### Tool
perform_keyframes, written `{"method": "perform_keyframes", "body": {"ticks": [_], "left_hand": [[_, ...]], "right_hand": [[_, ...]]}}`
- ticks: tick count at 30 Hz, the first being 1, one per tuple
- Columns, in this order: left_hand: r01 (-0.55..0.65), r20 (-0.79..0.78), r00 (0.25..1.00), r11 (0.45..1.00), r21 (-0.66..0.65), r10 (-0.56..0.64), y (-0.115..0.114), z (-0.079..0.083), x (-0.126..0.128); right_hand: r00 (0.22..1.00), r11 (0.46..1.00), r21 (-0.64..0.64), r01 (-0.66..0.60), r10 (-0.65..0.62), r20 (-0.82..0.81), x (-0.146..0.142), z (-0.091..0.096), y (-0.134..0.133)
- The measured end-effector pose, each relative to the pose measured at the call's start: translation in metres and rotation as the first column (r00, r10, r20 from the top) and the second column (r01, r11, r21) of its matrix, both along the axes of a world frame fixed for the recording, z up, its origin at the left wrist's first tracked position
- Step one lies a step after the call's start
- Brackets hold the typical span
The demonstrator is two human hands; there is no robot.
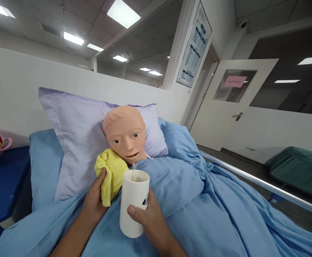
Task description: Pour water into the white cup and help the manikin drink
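Observation:
A training manikin (125, 125) lies in bed, its head on a lilac pillow (78, 125) and its mouth slightly open. My left hand (95, 200) grips a folded yellow towel (110, 175), which lies against the manikin's cheek and chin on the left. My right hand (153, 221) is wrapped round a white cup (133, 214) with a dark printed mark on its side. A clear straw (133, 169) rises from the cup, its upper end just below the manikin's lips; whether it touches them I cannot tell.
A blue quilt (188, 200) covers the bed, with a metal side rail (265, 184) along the right. On a dark blue bedside cabinet (6, 185) at the left stands a pink basin (0, 150) with yellow things inside. An ajar white door (211, 125) is at the back right.

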State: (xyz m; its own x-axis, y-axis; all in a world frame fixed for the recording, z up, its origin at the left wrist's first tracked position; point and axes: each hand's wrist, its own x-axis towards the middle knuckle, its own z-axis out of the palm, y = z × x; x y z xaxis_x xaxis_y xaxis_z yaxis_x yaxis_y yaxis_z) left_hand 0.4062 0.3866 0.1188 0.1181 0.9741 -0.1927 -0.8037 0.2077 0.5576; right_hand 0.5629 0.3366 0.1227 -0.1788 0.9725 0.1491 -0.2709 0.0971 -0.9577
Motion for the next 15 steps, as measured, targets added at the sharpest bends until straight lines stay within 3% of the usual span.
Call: {"method": "perform_keyframes", "body": {"ticks": [5, 15], "left_hand": [[-0.039, -0.025, 0.999, 0.999, 0.023, 0.04, -0.002, 0.0, 0.0], [0.061, 0.036, 0.997, 0.995, 0.084, -0.064, -0.003, -0.002, -0.002]], "right_hand": [[1.0, 0.999, -0.03, 0.012, -0.012, 0.008, 0.0, -0.003, 0.001], [0.992, 0.995, -0.055, 0.081, -0.075, 0.107, 0.001, -0.015, 0.0]]}}
